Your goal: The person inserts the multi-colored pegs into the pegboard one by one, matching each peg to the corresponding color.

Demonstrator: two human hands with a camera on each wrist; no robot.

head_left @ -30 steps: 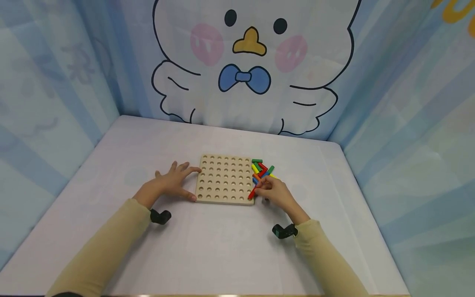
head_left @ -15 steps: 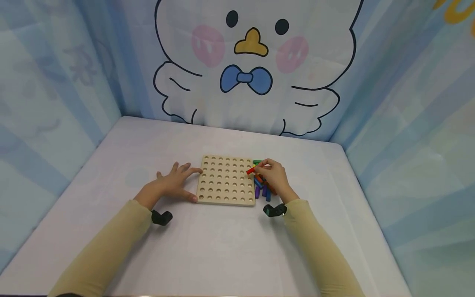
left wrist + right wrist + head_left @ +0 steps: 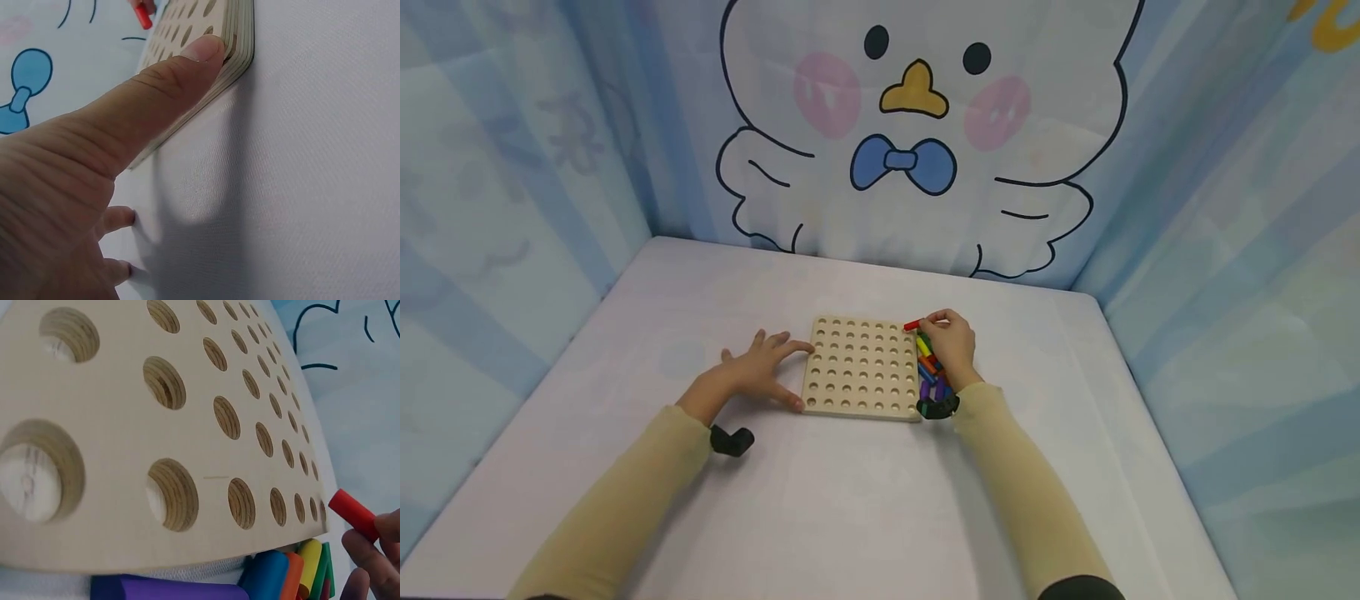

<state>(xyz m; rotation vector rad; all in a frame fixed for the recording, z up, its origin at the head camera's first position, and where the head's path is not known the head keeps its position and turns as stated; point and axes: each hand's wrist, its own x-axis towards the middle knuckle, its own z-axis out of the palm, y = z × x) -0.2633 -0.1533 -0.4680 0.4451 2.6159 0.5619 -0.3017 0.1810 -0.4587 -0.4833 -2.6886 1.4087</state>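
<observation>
"What's the biggest thing before you?"

"A pale blue and white fabric backdrop (image 3: 902, 221) printed with a cartoon bird, across the top of the head view. Below it spreads the white-covered bench (image 3: 820, 517)."

"And on the bench?"

"My tan sleeves (image 3: 617, 500) reach in from the lower left and lower right. Just below the middle of the frame lies a flat, square, pale wooden board (image 3: 863, 367) with rows of round holes."

"Your grips?"

"My left grip (image 3: 750, 373) is spread wide, thumb and index finger touching the board's left edge. My right grip (image 3: 953, 342) is at the board's upper right corner."

"Anything smaller?"

"A pile of smooth cylindrical pegs (image 3: 928, 365), purple, blue, orange, yellow and green among them, beside the board's right edge. Smallest is a single red cylindrical peg (image 3: 912, 325), pinched in my narrowed right grip and tilted by that same corner; I can't tell whether it touches the wood."
</observation>
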